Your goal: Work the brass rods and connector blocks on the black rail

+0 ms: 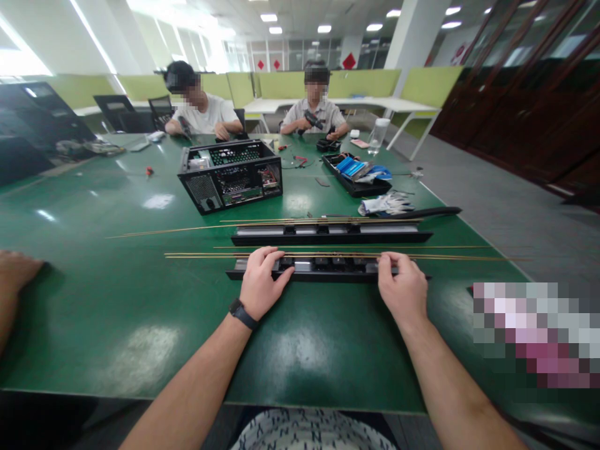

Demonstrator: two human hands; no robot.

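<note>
Just in front of me on the green table (117,294), a long black channel-shaped bar (307,277) lies crosswise, with dark blocks and silver sections inside. Several thin brass-coloured rods (201,255) run along its top and stick out past both ends. My left hand (263,281) grips the bar near its left end, thumb on the near edge and fingers over the far side. At the right end, my right hand (402,282) is closed in a pinch at the thin rods; its fingertips are partly hidden. Behind lies a second black bar (328,239), with more thin rods over it.
An open black computer case (244,181) stands beyond the bars. To its right are a black tray (349,184) with blue packs, white gloves (387,204) and a clear bottle (377,136). Two people sit opposite; another person's hand (19,270) rests at the left edge.
</note>
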